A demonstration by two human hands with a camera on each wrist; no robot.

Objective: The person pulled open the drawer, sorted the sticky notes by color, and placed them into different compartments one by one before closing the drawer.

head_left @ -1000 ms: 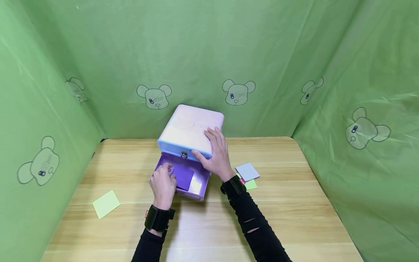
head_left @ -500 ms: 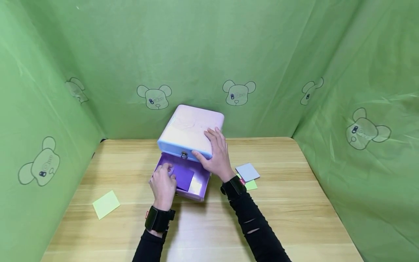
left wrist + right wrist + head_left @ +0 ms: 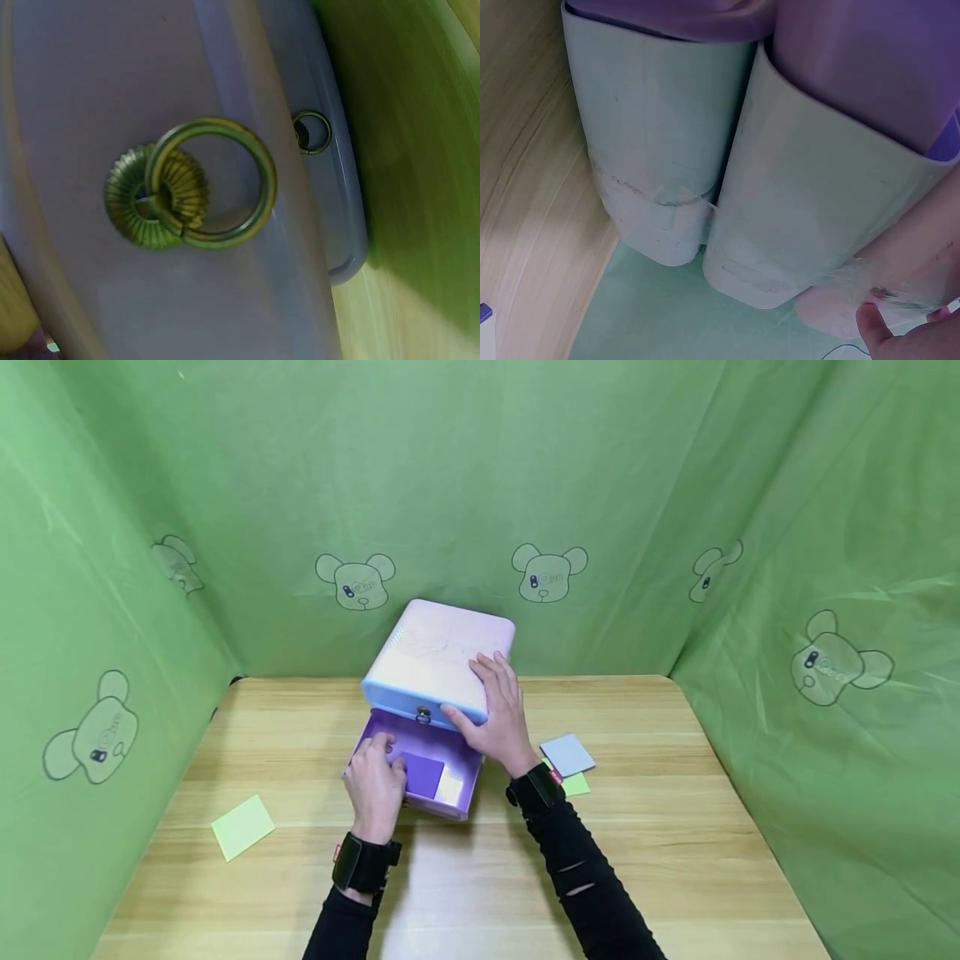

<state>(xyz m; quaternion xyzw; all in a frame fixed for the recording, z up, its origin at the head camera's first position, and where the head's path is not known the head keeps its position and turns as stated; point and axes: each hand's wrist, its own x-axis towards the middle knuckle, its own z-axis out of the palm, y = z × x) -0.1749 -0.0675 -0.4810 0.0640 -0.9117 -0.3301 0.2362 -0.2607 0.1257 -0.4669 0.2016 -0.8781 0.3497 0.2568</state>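
Observation:
A small drawer cabinet (image 3: 442,647) with a pale pink top and light blue front rim stands at the table's back. Its purple drawer (image 3: 457,750) is pulled out, and a purple square pad (image 3: 423,774) lies inside. My left hand (image 3: 375,787) is over the drawer's left side, thumb and forefinger apart, thumb right at the pad's edge. My right hand (image 3: 497,714) rests spread on the cabinet's right top edge; its fingertips (image 3: 871,322) show in the right wrist view. A brass ring pull (image 3: 214,184) hangs on a drawer front in the left wrist view.
A pale yellow-green square (image 3: 243,827) lies on the table at left. Right of the cabinet a grey-blue square pad (image 3: 567,754) overlaps a green one (image 3: 576,784). Green cloth (image 3: 450,460) walls in the wooden table (image 3: 637,843) at the back and sides.
The purple pad has dropped from its raised tilt by my left thumb to lie lower in the drawer. My left fingers have parted slightly; the right hand has stayed in place.

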